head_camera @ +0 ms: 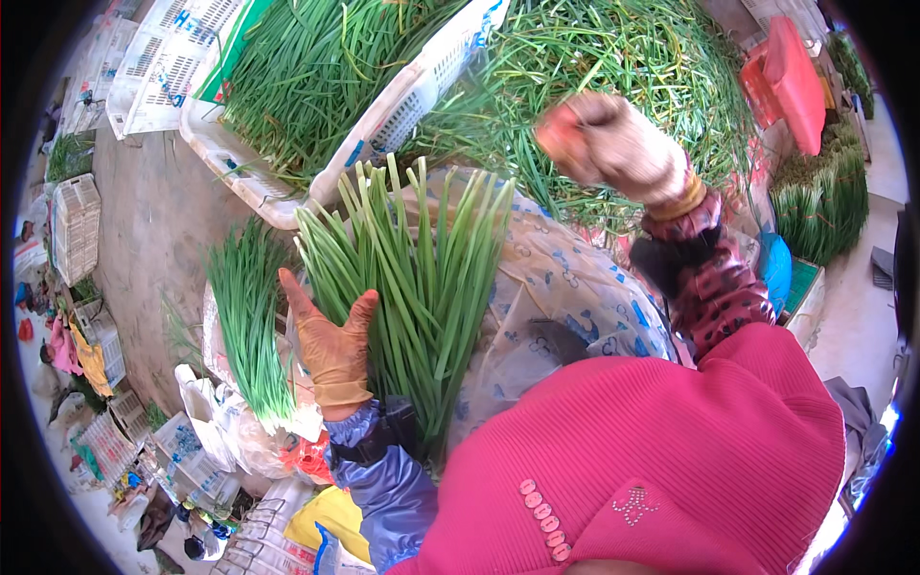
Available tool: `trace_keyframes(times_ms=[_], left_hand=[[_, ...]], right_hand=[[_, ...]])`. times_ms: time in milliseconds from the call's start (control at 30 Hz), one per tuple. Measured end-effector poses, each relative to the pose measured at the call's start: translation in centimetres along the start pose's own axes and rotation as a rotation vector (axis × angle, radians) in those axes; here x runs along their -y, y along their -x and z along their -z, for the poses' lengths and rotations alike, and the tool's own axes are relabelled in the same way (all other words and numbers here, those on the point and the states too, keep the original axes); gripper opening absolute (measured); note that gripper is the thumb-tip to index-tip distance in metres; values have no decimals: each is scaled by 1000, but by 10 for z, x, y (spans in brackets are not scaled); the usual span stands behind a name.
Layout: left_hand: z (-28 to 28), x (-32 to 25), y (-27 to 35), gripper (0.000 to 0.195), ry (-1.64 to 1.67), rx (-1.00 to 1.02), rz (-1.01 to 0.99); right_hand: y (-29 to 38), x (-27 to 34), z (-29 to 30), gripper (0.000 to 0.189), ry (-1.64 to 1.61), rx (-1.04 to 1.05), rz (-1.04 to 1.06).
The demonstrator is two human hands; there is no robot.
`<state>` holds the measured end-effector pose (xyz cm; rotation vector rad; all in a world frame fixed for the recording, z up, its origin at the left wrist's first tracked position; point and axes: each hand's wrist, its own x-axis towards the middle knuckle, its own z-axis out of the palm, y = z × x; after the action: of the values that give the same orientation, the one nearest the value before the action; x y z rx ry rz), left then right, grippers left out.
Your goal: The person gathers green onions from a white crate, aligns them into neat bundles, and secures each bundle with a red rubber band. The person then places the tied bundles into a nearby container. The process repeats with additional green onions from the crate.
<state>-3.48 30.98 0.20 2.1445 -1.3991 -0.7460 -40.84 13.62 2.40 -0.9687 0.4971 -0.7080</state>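
Long green leafy stalks, like garlic chives (pixel 424 287), lie fanned across my lap on a plastic apron printed with blue shapes (pixel 568 287). At their left edge is my left hand (pixel 330 338) in an orange-brown glove, thumb and fingers spread; it holds nothing. My right hand (pixel 611 147), in a pale knit glove with reddish fingertips, is blurred and curled in front of a heap of loose cut greens (pixel 618 57). Whether it holds anything cannot be made out. A smaller bunch of thin greens (pixel 251 323) lies left of my left hand.
A white plastic crate (pixel 316 190) full of greens stands ahead, with more crates (pixel 75 230) at the far left. Plastic bags (pixel 237 431) lie by my left arm. At the right are a red plastic container (pixel 794 86), upright bundled greens (pixel 823 205) and a blue bag (pixel 775 269).
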Motion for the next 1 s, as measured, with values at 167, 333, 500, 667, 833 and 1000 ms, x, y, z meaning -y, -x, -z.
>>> trace_keyframes(times_ms=[167, 333, 500, 667, 833, 1000], left_hand=[[-6, 13, -28, 126, 105, 40, 132], [-7, 18, -34, 123, 187, 69, 272], [-17, 17, -33, 116, 399, 66, 337], [-16, 9, -34, 107, 684, 195, 391], [-36, -6, -27, 114, 346, 1, 175], [-47, -14, -16, 131, 374, -57, 47]], right_hand=[[-44, -29, -3, 52, 1025, -112, -276], [-89, -59, -20, 36, 1178, 273, -295], [-87, -28, 42, 33, 1208, -406, -85], [-31, 10, 132, 56, 1382, -1316, -100], [13, -69, 77, 69, 778, -220, -527], [-19, -121, -18, 71, -104, -289, -327]])
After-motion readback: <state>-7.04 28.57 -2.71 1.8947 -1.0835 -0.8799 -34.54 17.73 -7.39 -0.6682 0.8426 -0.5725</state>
